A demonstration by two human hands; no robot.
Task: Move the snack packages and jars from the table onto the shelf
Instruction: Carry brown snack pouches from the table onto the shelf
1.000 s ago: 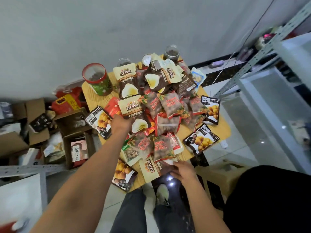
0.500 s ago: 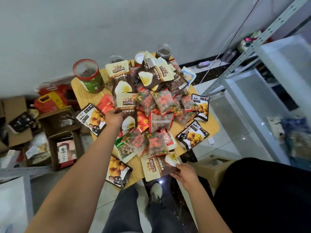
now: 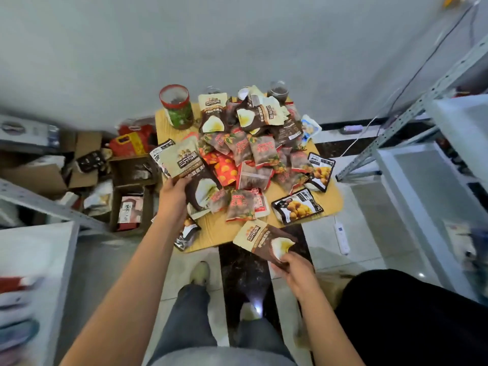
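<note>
Both hands (image 3: 173, 192) (image 3: 297, 268) have lifted pouches (image 3: 184, 165) (image 3: 264, 240) off the table (image 3: 334, 200).

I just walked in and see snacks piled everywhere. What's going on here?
A person is clearing a small wooden table heaped with snack packages and a few jars. The left hand grips a beige and brown pouch lifted at the pile's left side, and the right hand holds a matching pouch at the table's near edge. The red-lidded jar stands untouched at the back. The metal shelf waits at right.
</note>
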